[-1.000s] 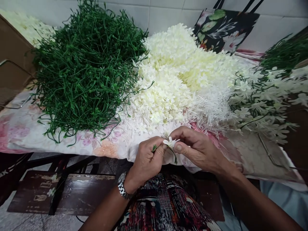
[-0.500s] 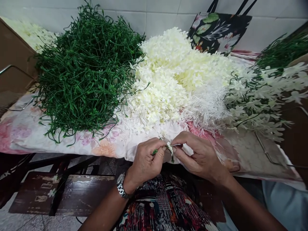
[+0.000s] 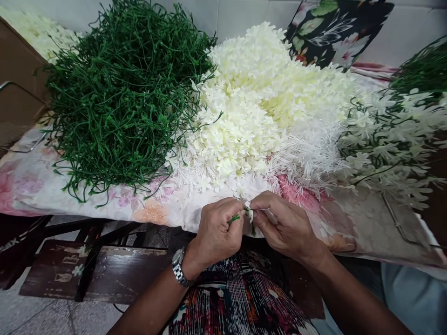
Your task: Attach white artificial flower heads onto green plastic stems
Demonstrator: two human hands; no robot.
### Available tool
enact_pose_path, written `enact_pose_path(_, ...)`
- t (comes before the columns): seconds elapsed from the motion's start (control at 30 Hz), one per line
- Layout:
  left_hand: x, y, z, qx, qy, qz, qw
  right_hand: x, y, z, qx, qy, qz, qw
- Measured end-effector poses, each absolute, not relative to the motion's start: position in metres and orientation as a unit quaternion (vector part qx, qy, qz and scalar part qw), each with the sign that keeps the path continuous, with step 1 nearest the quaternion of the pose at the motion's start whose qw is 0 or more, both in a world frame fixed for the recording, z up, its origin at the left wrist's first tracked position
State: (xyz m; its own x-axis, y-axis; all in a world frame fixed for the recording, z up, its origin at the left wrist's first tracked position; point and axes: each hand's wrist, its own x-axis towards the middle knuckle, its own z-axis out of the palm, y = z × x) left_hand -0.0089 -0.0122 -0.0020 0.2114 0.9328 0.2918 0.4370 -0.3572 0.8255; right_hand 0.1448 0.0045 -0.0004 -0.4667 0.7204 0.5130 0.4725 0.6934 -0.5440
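Observation:
My left hand [image 3: 220, 230] is closed in a pinch around a green artificial flower stem [image 3: 234, 217], whose tip pokes out between the fingers. Against it, my right hand [image 3: 288, 225] pinches a small white artificial flower [image 3: 248, 211] at the stem. The fingertips nearly meet and hide most of the join. Past the hands lie a heap of loose white flower heads [image 3: 240, 135] and a tangled pile of green stems [image 3: 129, 102]. A bunch of thin white spiky pieces [image 3: 310, 151] sits to the right of the flower heads.
Flowered cloth [image 3: 115, 204] covers the work surface. White flowers on green stems [image 3: 387, 144] lie at the right. A black floral bag [image 3: 335, 32] leans on the tiled wall. At the left stands a cardboard box [image 3: 21, 79]. Below is a dark wooden bench [image 3: 122, 272].
Both hands stay together at nearly the same place. The right fingertips have shifted slightly closer to the left ones at the white flower. The view has tilted down a little.

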Motion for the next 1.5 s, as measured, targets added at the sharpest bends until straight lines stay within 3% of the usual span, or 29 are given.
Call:
enact_pose_path(0.13, -0.010, -0.012, -0.002, 0.711, 0.472, 0.417, 0.311, 0.143, 0.005, 0.000, -0.355, -0.832, 0.173, 0.390)
enact_pose_path(0.3, -0.013, -0.014, -0.001, 0.664, 0.451, 0.447, 0.395, 0.147, 0.000, 0.004, -0.336, -0.839, 0.162, 0.396)
enact_pose_path(0.7, -0.022, -0.015, 0.001, 0.603, 0.471, 0.515, 0.387, 0.166, -0.010, 0.010, -0.412, -0.809, 0.123, 0.400)
enact_pose_path(1.0, -0.030, -0.009, 0.005, 0.585, 0.452, 0.537, 0.407, 0.181, 0.002, 0.000, -0.435, -0.839, 0.026, 0.326)
enact_pose_path(1.23, -0.024, 0.002, 0.006, 0.502, 0.474, 0.527, 0.496, 0.180, 0.010, 0.006, -0.421, -0.884, 0.005, 0.203)
enact_pose_path(1.33, -0.019, 0.011, 0.013, 0.567, 0.517, 0.438, 0.469, 0.175, 0.013, 0.006, -0.415, -0.890, -0.005, 0.192)
enact_pose_path(1.5, -0.003, 0.021, 0.018, 0.715, 0.566, 0.295, 0.286, 0.175, 0.013, -0.001, -0.432, -0.861, 0.056, 0.261)
